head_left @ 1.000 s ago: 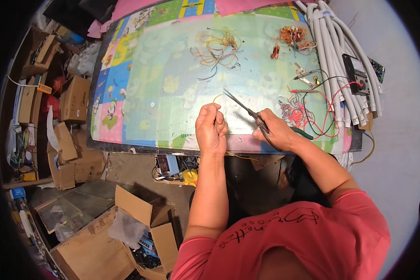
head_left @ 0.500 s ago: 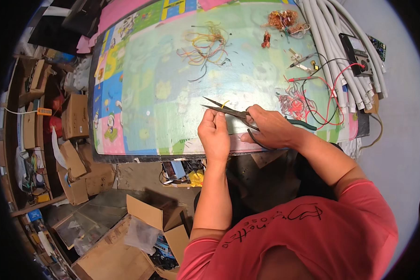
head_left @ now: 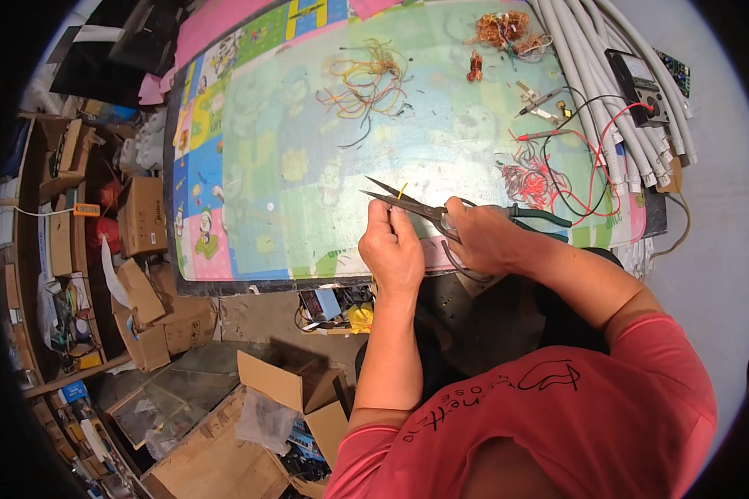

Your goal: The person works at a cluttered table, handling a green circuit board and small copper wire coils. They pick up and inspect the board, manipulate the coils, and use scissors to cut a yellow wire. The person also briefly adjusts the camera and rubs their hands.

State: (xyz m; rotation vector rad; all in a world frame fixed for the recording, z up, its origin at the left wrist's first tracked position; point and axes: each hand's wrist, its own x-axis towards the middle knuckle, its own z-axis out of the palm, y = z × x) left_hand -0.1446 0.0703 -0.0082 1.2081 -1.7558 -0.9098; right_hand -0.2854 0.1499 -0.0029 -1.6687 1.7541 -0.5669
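Observation:
My left hand (head_left: pixel 393 249) is closed in a pinch at the table's near edge, holding a short yellow wire (head_left: pixel 403 191) whose end pokes up at the scissor blades. In my right hand (head_left: pixel 484 239) is a pair of dark scissors (head_left: pixel 429 211), fingers wrapped round the handles. Its blades are slightly parted and point left, just above my left fingertips. One handle loop hangs below the right hand. Pliers with green handles (head_left: pixel 543 216) lie on the table just beyond my right hand, their jaws hidden.
Loose thin wires (head_left: pixel 370 79) lie mid-table; red and white wires (head_left: pixel 531 181) sit to the right. Copper wire bundles (head_left: pixel 501 32), a multimeter (head_left: pixel 638 83) with probe leads and grey tubes (head_left: pixel 587 75) occupy the far right. Cardboard boxes (head_left: pixel 270 378) and shelves (head_left: pixel 50 249) stand lower left.
The right hand has opened the scissor handles a little wider, the lower loop dropping. More of the green-handled pliers shows. The whole view has shifted slightly; the left hand keeps its pinch.

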